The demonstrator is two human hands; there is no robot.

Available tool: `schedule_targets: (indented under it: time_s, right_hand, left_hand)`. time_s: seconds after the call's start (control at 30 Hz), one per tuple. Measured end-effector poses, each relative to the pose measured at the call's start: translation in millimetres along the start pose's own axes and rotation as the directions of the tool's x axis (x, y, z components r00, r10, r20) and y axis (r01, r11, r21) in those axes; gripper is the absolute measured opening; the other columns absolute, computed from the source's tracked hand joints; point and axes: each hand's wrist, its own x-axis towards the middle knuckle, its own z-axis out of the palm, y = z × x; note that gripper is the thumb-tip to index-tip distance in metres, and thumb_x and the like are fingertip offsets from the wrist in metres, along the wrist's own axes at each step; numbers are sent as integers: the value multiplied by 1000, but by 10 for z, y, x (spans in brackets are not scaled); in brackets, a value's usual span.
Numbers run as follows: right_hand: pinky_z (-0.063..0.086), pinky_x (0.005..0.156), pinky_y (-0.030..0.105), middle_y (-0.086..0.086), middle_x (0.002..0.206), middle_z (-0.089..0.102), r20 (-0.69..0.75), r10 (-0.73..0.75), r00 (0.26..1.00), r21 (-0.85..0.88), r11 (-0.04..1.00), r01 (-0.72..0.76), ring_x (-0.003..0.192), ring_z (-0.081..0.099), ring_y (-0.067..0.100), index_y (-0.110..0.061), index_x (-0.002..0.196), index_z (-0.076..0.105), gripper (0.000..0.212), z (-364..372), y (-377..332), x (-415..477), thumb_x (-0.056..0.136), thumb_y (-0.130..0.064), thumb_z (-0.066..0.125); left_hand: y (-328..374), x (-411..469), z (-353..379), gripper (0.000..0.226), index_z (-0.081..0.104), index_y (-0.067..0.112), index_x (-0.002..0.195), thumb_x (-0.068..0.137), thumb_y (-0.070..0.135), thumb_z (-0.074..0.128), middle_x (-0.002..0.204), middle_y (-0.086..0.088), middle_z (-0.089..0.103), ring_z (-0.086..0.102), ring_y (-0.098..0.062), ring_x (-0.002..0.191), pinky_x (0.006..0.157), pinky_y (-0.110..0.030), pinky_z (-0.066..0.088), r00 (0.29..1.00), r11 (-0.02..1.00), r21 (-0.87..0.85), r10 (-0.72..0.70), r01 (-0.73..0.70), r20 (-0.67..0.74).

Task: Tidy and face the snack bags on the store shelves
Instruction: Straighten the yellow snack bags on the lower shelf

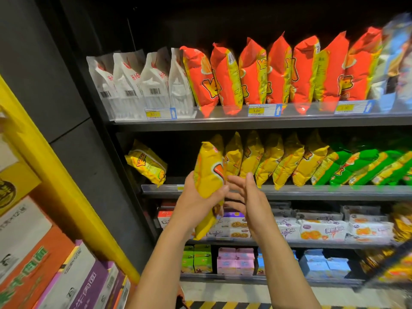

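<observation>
My left hand [198, 197] grips a yellow snack bag [208, 175] upright, in front of the middle shelf [289, 190]. My right hand [247, 197] is just to its right with fingers spread, holding nothing. Behind them a row of yellow bags [278, 159] leans on the middle shelf. A lone yellow bag [148, 162] lies tilted at that shelf's left end, with a gap between it and the row. Green bags [365, 166] continue to the right. The top shelf carries white bags [133, 81] and red-orange bags [278, 70].
Lower shelves hold white biscuit packs [323, 228] and small coloured boxes [236, 259]. A yellow post [55, 181] slants at the left beside stacked cartons [29, 253]. Black-and-yellow floor tape [227, 305] runs below. Blurred bags [399, 230] hang at the right edge.
</observation>
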Motion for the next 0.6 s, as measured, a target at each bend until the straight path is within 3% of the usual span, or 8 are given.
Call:
schedule_targets:
  time_s: [0.1,0.2,0.23,0.33,0.43,0.6]
  right_hand:
    - [60,92,35,-4,116,78,-10,-59,998,-18,998,59,108,74,16,-24,119,71,51,6,-45,-20,103,-56,36]
    - [60,89,32,-7,115,78,-70,-104,992,-71,993,99,106,72,14,-27,117,71,27,15,-28,13,104,-42,53]
    - [59,90,31,-7,118,76,-62,-102,993,-95,991,96,108,71,10,-30,120,68,28,24,-24,14,99,-46,58]
    - [59,92,29,-9,129,69,66,13,998,-77,997,-8,114,68,7,-35,137,56,59,56,22,26,84,-59,62]
    - [61,95,40,-4,120,76,195,59,979,-87,995,-42,109,74,15,-29,130,63,47,142,16,26,90,-53,62]
    - [62,93,50,-4,115,78,118,16,993,-138,990,0,104,76,17,-29,126,66,46,194,76,149,86,-50,74]
  left_hand:
    - [-84,57,-101,67,51,36,137,82,44,88,121,6,73,75,-18,106,90,-48,64,992,984,-154,-104,92,-73]
    - [-128,98,-210,52,60,27,135,89,32,83,116,-5,79,79,-27,99,87,-52,64,985,939,-306,-173,159,-21]
    - [-135,94,-234,46,62,24,134,91,28,80,114,-8,80,79,-29,100,86,-52,64,984,915,-365,-180,171,9]
    - [-150,75,-266,38,65,19,132,95,23,72,114,-14,79,78,-36,102,83,-51,65,976,845,-490,-194,215,94]
    - [-170,91,-279,35,66,19,130,96,25,70,116,-17,78,77,-37,104,88,-53,63,971,829,-505,-199,240,135]
    - [-280,176,-427,60,60,23,140,85,36,78,125,-7,77,75,-29,114,101,-55,57,981,905,-380,-158,191,117]
